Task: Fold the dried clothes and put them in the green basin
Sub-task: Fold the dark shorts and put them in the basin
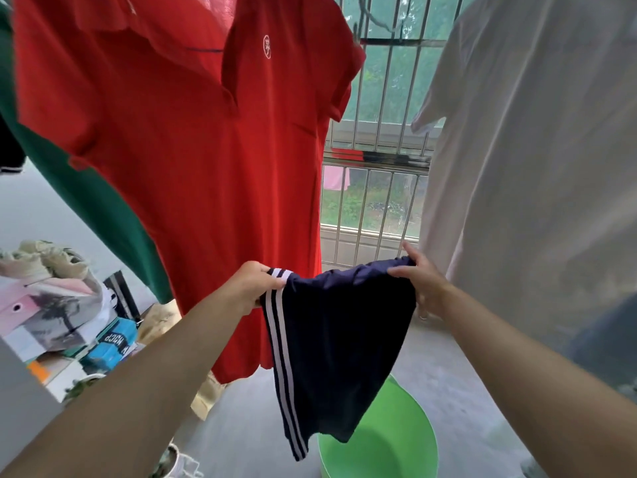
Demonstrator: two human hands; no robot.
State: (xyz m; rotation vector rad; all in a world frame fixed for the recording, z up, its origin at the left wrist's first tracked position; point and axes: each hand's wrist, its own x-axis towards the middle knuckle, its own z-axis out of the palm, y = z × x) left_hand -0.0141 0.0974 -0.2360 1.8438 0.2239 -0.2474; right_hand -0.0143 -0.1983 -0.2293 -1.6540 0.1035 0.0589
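Left hand [253, 284] and right hand [422, 282]: each pinching a top corner of the navy shorts [339, 343], white-striped, hanging spread above the green basin [389, 439]. Behind the shorts: red polo shirt [179, 160]; to their right, white garment [537, 167].

An open lane runs between the hanging red shirt [193, 167] and the white garment [534, 167]; the window grille [375, 132] closes it at the back. The navy shorts [337, 326], gripped along the top edge by the left hand [255, 284] and right hand [418, 281], span this lane and hang over the green basin [413, 426], hiding its far-left rim. The basin's inside toward its right and near rim shows uncovered. The floor [465, 374] right of the basin lies open. At the floor's left edge a green garment [89, 201] hangs above a heap of boxes and shoes [62, 305], crowding that side.
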